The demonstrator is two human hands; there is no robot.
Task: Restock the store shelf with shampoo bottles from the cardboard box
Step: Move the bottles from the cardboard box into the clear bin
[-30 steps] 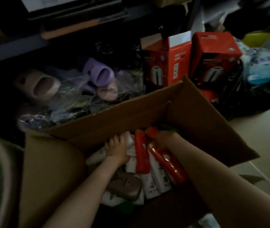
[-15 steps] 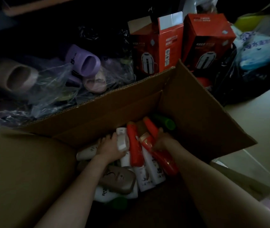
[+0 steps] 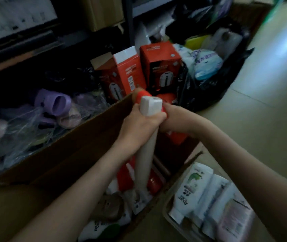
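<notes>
The open cardboard box point(image 3: 66, 151) fills the lower left. My left hand point(image 3: 135, 130) grips a tall white shampoo bottle point(image 3: 144, 165) just below its white cap, upright above the box. Pressed against it, my right hand point(image 3: 176, 117) grips a red shampoo bottle point(image 3: 178, 139). A red cap point(image 3: 142, 96) shows behind the white cap; I cannot tell which hand holds it. More bottles lie in the box: red ones point(image 3: 126, 177), a brown one point(image 3: 110, 207) and several white ones.
A clear container point(image 3: 169, 203) with white bottles point(image 3: 194, 187) sits right of the box. Red product boxes point(image 3: 160, 67), a black bag point(image 3: 214, 84) and purple slippers point(image 3: 57, 102) in plastic crowd the floor behind. Dark shelving point(image 3: 128, 23) stands at the back. Tiled floor lies to the right.
Both hands have risen out of the box, the left with the white bottle and the right with a red one. The view has swung right, showing the container of white bottles.
</notes>
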